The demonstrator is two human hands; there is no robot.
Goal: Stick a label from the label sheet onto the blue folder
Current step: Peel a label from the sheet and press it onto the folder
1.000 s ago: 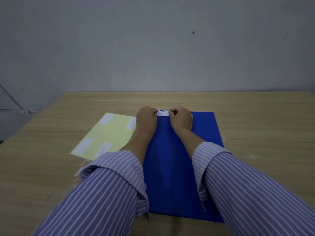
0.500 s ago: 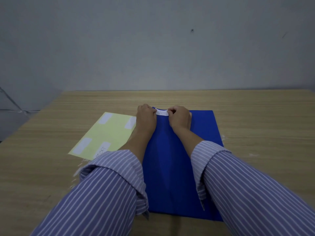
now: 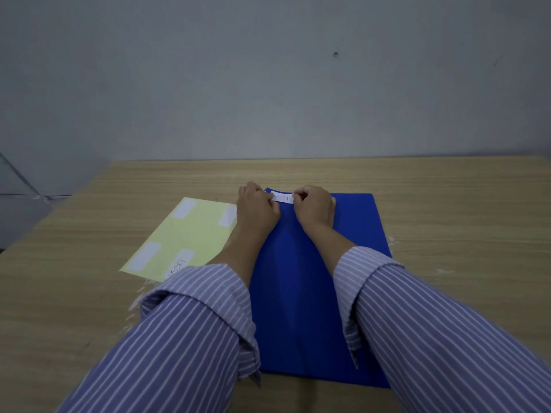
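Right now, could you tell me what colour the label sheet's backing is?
Pale yellow, with white labels on it; the label sheet shows in the head view.

The label's point(image 3: 282, 197) writing is too small to read, and both its ends hide under curled fingers point(image 3: 299, 197). The left sleeve point(image 3: 190, 320) covers the sheet's point(image 3: 190, 234) near corner (one sticker's lettering partly lost), and the forearms cover much of the folder point(image 3: 301, 281).

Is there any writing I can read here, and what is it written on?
"ASSET": handwritten on a label at the near edge of the yellow label sheet, partly cut off by the sleeve.
Label held between the left hand and right hand over the blue folder: handwriting, too blurred to read surely.
Other labels on the sheet: blank.
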